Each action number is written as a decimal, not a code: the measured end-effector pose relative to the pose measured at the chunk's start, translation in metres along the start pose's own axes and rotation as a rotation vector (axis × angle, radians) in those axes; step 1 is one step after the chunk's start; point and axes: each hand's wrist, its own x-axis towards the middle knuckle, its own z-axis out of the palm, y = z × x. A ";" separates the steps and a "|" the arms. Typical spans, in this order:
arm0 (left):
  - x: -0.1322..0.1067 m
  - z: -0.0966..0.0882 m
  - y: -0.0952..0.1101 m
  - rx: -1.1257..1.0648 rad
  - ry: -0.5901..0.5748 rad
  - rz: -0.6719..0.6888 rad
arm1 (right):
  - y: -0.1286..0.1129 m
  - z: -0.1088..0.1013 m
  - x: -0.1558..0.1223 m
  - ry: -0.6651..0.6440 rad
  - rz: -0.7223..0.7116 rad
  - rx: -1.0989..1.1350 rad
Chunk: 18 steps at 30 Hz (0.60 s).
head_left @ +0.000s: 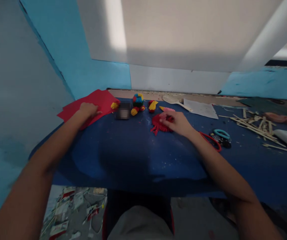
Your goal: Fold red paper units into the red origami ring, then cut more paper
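A red fringed piece (157, 122) lies on the blue worktop (130, 143) under the right hand (176, 121); the left hand (88, 110) rests on red sheets (102, 99). Whether either grips, I cannot tell. Thin sticks (258, 132) lie farther right.

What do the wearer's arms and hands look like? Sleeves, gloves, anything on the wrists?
Both the left arm and right arm are bare as far as the frame shows; no sleeves visible. No glove on the left hand or right hand. No watch or bracelet shows on either wrist. Too blurred to tell about rings.
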 end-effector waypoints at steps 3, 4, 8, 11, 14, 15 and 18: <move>-0.007 -0.003 0.009 0.110 -0.099 -0.048 | 0.005 -0.009 0.000 -0.282 -0.229 -0.155; -0.008 -0.004 0.013 0.129 -0.115 -0.069 | 0.009 -0.011 0.001 -0.306 -0.243 -0.223; -0.009 -0.008 0.030 0.124 -0.129 -0.097 | 0.040 -0.023 0.009 -0.368 -0.064 -0.266; -0.015 -0.013 0.051 0.040 -0.067 -0.011 | 0.066 -0.024 0.020 -0.485 0.066 -0.160; -0.029 -0.018 0.083 -0.092 0.017 0.135 | 0.080 -0.013 0.027 -0.517 0.166 -0.028; -0.036 -0.019 0.095 -0.126 0.006 0.196 | 0.081 -0.008 0.029 -0.497 0.196 0.013; -0.054 -0.020 0.130 -0.121 -0.011 0.344 | 0.079 0.003 0.028 -0.397 0.252 0.092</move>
